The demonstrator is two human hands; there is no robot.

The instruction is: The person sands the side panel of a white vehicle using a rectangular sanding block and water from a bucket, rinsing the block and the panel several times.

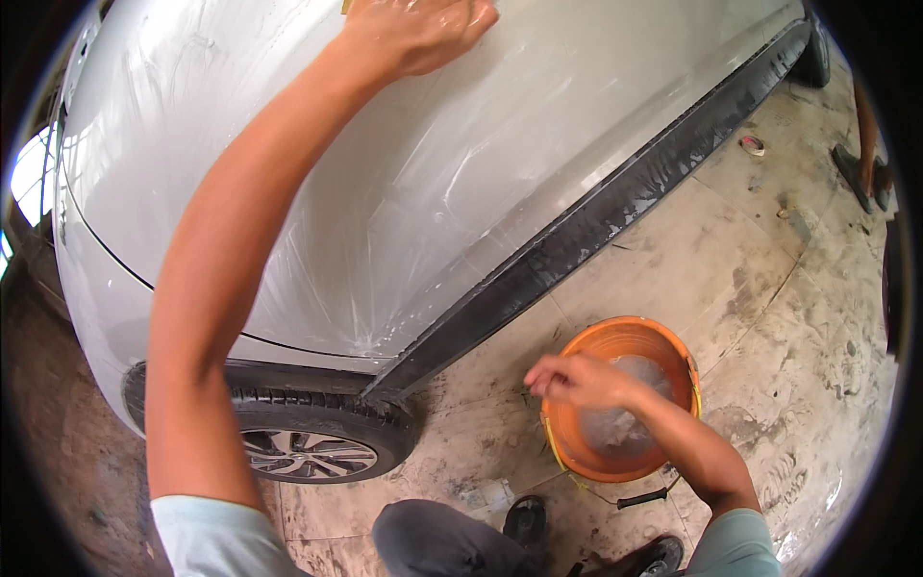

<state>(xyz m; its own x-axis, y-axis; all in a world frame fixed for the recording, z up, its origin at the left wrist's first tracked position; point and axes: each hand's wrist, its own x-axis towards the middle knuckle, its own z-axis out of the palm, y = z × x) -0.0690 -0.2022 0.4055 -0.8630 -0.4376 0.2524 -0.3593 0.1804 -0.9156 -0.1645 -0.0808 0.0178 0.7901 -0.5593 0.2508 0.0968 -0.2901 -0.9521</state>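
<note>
My left hand (418,31) is at the top edge, against the wet, pale grey side of a car (423,163). Its fingers look bent, and a small yellowish edge (346,6) shows beside it; most of whatever it holds is out of view. Over an orange bucket (685,370) with cloudy water (615,433) in it hangs my right hand (582,380). Slightly blurred, its fingers are loosely curved and apart, with nothing seen in them. Milky streaks run down the car's panel.
A dark sill (538,264) runs along the car's lower edge to a wheel (317,452) at lower left. The bucket's handle (642,499) hangs towards me on the stained tile floor (750,317). Another person's foot (854,178) and a small roll (752,145) are at right.
</note>
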